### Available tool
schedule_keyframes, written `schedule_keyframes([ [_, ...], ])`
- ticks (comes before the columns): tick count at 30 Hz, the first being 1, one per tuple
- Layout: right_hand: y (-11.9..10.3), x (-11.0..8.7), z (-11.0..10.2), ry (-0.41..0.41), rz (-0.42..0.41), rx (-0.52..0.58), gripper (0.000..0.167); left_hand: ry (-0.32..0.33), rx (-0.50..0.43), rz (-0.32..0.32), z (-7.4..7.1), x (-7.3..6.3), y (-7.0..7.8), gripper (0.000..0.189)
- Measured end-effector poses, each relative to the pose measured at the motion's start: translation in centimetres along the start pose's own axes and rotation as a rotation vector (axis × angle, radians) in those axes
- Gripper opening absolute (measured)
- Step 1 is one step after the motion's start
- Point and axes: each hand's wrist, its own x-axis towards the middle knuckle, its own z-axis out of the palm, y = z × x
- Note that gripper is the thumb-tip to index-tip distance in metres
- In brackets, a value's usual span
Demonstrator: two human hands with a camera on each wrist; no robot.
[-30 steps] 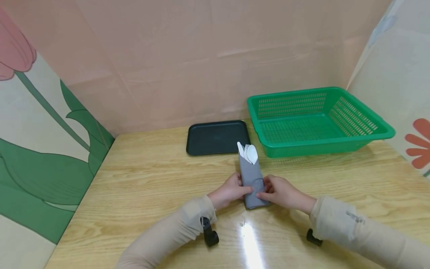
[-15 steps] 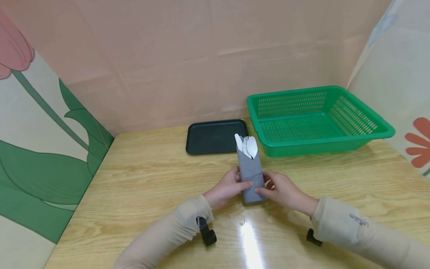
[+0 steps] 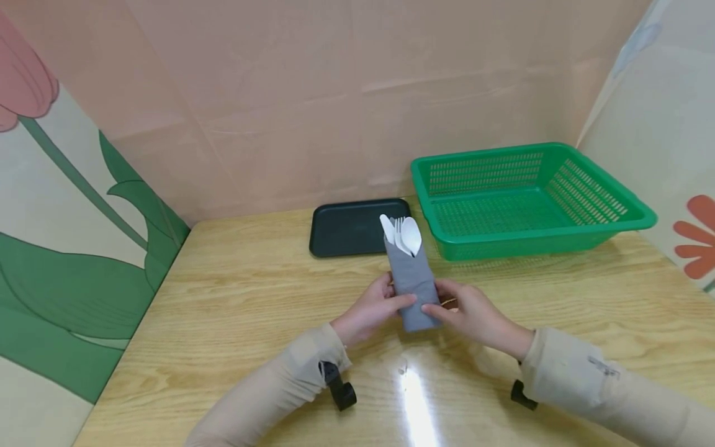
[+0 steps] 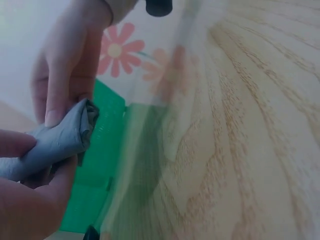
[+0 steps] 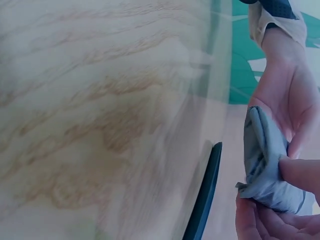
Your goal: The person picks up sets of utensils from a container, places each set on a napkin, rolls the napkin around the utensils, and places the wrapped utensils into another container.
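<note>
A grey napkin (image 3: pixel 414 282) is folded into a narrow pouch, with a white knife (image 3: pixel 387 228), fork (image 3: pixel 399 234) and spoon (image 3: pixel 411 234) sticking out of its top. My left hand (image 3: pixel 368 311) grips the pouch's left side, thumb on the front and fingers behind. On the right side my right hand (image 3: pixel 475 313) pinches it the same way, a thin gold-coloured band showing by its fingers. The wrist views show the folded lower end of the napkin (image 4: pixel 60 142) held up off the table between both hands; the cutlery is out of sight there.
Behind the pouch a black tray (image 3: pixel 352 230) lies on the wooden table (image 3: pixel 251 279) near the back wall. A green plastic basket (image 3: pixel 525 239) with slotted sides stands at the back right. Printed flowers decorate the side walls.
Both hands have lifted the napkin pouch up and slightly left, and its top now tilts further left. The tray and basket have stayed in place.
</note>
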Motion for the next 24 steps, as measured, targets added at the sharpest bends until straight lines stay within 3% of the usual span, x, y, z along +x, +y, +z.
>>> schedule_keyframes([
  [14,-0.4,0.0,-0.5,-0.041,0.13,0.178,0.05,-0.057,-0.062,-0.005,-0.7,-0.6,0.8,0.052],
  [18,-0.6,0.1,-0.5,-0.046,0.177,0.206,0.049,-0.07,-0.041,-0.004,-1.0,-0.7,1.3,0.053],
  [24,-0.4,-0.1,-0.6,-0.055,0.178,0.241,0.046,-0.085,0.012,-0.022,-1.3,-0.9,1.5,0.054],
])
